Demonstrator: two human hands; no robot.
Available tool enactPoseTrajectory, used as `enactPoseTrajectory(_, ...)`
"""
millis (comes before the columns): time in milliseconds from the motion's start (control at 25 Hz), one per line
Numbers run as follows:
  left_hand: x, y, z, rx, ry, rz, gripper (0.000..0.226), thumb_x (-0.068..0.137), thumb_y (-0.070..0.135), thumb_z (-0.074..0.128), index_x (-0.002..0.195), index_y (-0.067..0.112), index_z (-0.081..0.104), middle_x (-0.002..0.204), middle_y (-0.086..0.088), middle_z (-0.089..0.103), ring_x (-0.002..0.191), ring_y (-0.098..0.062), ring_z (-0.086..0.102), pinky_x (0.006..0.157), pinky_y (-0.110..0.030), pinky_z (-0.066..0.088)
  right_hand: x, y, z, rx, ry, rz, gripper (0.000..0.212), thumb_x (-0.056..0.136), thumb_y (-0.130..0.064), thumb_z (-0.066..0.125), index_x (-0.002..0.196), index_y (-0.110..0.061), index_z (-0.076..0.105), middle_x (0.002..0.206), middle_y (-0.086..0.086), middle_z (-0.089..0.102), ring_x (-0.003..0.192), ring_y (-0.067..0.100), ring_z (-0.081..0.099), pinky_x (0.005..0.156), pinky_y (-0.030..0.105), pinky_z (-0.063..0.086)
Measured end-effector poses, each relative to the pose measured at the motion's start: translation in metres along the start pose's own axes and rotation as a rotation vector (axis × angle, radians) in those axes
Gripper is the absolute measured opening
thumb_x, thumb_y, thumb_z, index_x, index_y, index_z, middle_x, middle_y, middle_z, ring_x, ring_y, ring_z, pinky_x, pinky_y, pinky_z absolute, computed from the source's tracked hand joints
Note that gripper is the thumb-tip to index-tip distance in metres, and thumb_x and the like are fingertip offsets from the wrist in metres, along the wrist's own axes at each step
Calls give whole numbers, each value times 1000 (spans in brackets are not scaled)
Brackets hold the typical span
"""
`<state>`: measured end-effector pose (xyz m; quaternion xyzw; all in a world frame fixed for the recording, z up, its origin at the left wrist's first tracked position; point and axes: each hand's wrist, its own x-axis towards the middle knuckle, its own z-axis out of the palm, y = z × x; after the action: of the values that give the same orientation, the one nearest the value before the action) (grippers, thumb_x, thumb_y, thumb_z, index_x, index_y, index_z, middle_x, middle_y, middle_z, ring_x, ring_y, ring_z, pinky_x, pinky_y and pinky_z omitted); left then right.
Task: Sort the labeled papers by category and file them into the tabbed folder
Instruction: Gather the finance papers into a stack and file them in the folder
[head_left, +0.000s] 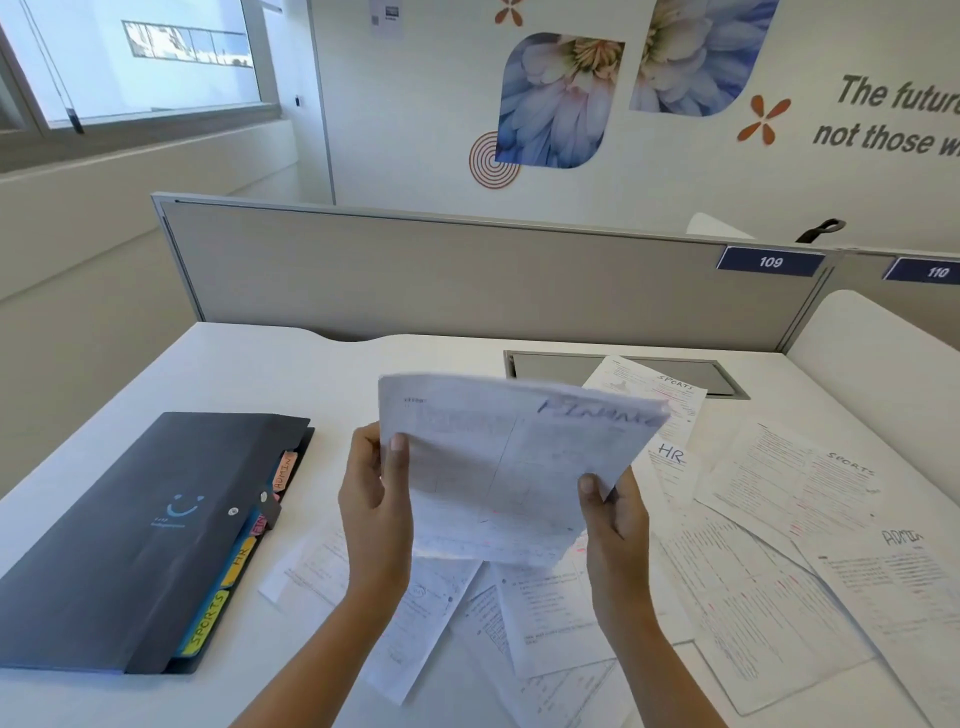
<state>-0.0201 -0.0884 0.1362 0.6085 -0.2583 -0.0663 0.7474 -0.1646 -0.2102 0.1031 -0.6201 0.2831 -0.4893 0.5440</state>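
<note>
Both hands hold up a thin stack of printed papers (498, 467) above the desk; the top sheet is hand-labeled "FINANCE". My left hand (375, 499) grips its left edge, my right hand (613, 512) its lower right corner. The dark tabbed folder (140, 535) lies shut on the left, with colored tabs reading ADMIN, HR and SPORTS along its right edge. Loose labeled sheets are spread under and right of my hands: an HR paper (672, 462), two SPORTS papers (670, 395) (795, 478) and an ADMIN paper (893, 582).
The white desk (291, 374) ends at a grey partition (441, 275) carrying number plates 109 and 110. A grey cable hatch (550, 366) sits at the desk's back, partly under a sheet. More unlabeled-looking sheets (545, 608) overlap near the front edge.
</note>
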Motion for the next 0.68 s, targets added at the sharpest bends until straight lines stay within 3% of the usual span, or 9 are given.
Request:
enactPoseTrajectory(120,-4,-2,-2,-17,16,-23,25,91,45,42,95,22,51,83,13,57,79,-6,51,71,-25,41,-7,9,1,-80,-12,26,33,89,-37,49,114,-17,55,111,-1,64,108,14,58,93,37,50)
enactPoseTrajectory(280,0,4,-3,6,-52,55,21,94,37,41,99,22,54,90,12,61,85,-7,55,71,-18,44,-2,10,2,-107,18,-5,57,87,-51,46,131,-16,45,126,3,56,120,21,51,100,41,47)
enactPoseTrajectory(400,6,-3,-5,19,-39,51,22,95,34,41,105,18,52,90,16,59,86,-6,54,71,-13,43,-1,10,4,-102,-2,-13,29,93,-37,47,122,-32,47,121,-4,58,116,11,52,93,28,48)
enactPoseTrajectory(480,1,-18,-10,31,-87,-20,21,98,32,41,110,20,53,96,15,62,90,-7,56,75,-14,44,-7,15,6,-184,-33,-2,31,98,-19,47,121,-39,41,120,-11,55,111,-5,50,89,16,44)
enactPoseTrajectory(560,-7,-32,-15,34,-138,-98,19,100,31,40,109,24,55,101,13,65,94,-7,59,78,-19,47,-13,27,5,-253,-33,8,37,98,-12,45,128,-33,39,123,-6,54,112,-5,48,92,17,43)
enactPoseTrajectory(680,-15,-39,-18,37,-112,-137,19,101,25,40,105,15,56,99,4,65,91,-12,58,75,-18,47,-14,35,3,-298,-4,31,41,97,-19,45,137,-17,38,127,-1,51,115,9,48,92,16,41)
